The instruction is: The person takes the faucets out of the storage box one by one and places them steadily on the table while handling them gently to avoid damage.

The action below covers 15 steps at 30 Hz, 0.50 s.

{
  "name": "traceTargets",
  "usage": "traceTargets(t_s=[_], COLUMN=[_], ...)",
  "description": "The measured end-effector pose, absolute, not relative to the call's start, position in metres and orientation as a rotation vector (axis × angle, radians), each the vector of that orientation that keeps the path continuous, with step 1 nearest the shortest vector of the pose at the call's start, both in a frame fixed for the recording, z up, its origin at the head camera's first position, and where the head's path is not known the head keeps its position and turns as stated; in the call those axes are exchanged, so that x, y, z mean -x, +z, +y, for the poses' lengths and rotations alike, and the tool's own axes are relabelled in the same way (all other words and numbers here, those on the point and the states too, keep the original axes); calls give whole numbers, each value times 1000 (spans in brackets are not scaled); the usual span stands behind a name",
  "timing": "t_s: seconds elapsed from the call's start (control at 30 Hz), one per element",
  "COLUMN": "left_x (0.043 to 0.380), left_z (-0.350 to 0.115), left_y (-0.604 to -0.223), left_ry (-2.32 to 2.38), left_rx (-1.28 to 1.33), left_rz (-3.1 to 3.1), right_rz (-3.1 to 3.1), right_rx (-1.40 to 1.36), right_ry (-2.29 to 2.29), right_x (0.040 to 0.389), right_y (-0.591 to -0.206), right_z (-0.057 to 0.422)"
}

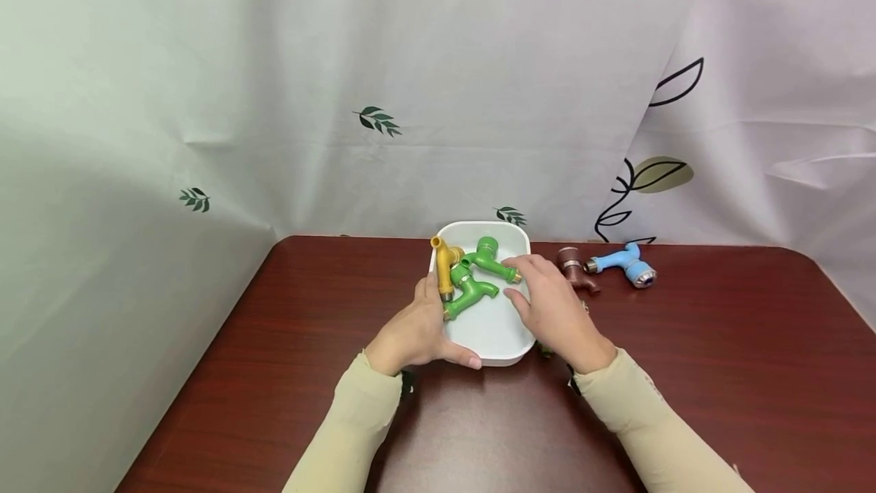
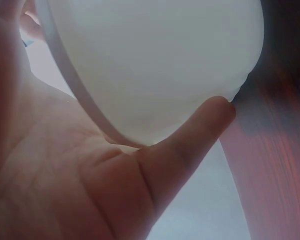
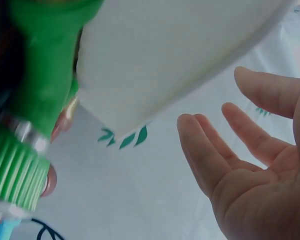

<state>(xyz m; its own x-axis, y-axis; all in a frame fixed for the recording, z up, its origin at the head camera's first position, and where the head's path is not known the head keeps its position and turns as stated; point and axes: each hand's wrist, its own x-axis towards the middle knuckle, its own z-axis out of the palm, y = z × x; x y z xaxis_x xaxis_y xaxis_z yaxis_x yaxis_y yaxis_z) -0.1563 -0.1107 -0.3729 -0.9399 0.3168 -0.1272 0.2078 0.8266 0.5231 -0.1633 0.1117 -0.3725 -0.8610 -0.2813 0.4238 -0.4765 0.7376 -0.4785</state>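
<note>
My left hand (image 1: 417, 327) holds a white tray (image 1: 496, 333) at its near left corner, thumb along the front wall. In the left wrist view, the thumb lies against the outside of the tray (image 2: 160, 65). Inside it are a yellow faucet (image 1: 443, 268) and two green faucets, one farther back (image 1: 487, 251) and one nearer (image 1: 471, 297). Over the tray's right rim, my right hand (image 1: 557, 314) has its fingers spread, close to the brass end of the back green faucet. The right wrist view shows nothing within that hand (image 3: 255, 165).
Right of the tray lie a brown faucet (image 1: 569, 261) and a light blue faucet (image 1: 631, 259). Another green faucet (image 3: 45, 75) is beside the tray, mostly hidden under my right hand in the head view. A patterned white cloth (image 1: 411, 173) hangs behind the red-brown table (image 1: 328, 310).
</note>
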Motion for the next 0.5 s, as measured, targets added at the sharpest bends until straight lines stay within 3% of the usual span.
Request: traceTargets(t_s=[0.5], left_x=[156], left_z=[-110], left_y=[-373], left_ry=[776], left_rx=[-431], left_rz=[2803], right_rz=[-2659], right_rx=[-647], right_ry=[878], right_x=[171], right_y=[-383], right_z=[92])
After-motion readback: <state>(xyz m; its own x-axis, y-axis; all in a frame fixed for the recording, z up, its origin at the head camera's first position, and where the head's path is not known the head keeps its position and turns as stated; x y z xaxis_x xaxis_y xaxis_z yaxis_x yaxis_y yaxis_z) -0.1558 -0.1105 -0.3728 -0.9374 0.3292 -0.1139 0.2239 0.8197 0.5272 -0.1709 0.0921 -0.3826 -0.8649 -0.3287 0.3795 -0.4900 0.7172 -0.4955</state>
